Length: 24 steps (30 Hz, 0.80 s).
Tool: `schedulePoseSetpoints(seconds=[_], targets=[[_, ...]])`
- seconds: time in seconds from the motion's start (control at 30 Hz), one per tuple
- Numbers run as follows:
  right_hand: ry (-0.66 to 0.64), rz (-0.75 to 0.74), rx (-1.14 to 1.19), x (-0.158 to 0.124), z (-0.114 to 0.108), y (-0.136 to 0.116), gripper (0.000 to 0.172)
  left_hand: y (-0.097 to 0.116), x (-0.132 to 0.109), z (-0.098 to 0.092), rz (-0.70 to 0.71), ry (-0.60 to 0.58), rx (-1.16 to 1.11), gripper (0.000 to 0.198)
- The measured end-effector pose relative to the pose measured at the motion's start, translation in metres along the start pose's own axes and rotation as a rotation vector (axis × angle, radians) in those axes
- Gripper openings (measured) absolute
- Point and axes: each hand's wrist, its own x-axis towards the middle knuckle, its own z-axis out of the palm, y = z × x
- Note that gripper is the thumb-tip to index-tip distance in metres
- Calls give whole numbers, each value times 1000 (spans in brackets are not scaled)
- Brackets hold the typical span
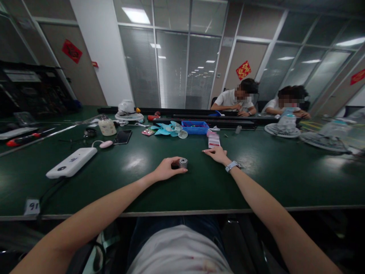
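My left hand (168, 168) is curved around a small grey metal cylinder (183, 163) that stands upright on the green table, thumb on the near side and fingers on the far side. The cylinder's round top shows a small dark hole. My right hand (217, 154) rests low over the table with its fingers stretched to the left, and nothing shows in them. Just beyond it lies a white, red and pink packet (213, 140), touching or very close to the fingers; I cannot tell which.
Behind stand a blue bin (195, 128) and light-blue fan blades (171, 129). To the left are a white power strip (72, 163), a phone (122, 137) and a cream flask (107, 126). Fan parts (283, 129) stand at right. Two people sit across the table.
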Motion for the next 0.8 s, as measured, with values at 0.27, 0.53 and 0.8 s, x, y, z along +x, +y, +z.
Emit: schedulePoseSetpoints(seconds=[0.27, 0.53, 0.8], targets=[[-24, 10, 4, 1, -3, 1, 32, 2, 0, -1, 1, -8, -1, 52], [-11, -55, 28, -4, -7, -2, 25, 2, 0, -1, 10, -14, 13, 52], [97, -368, 327, -38, -1, -90, 25, -2, 1, 1, 15, -1, 0, 50]])
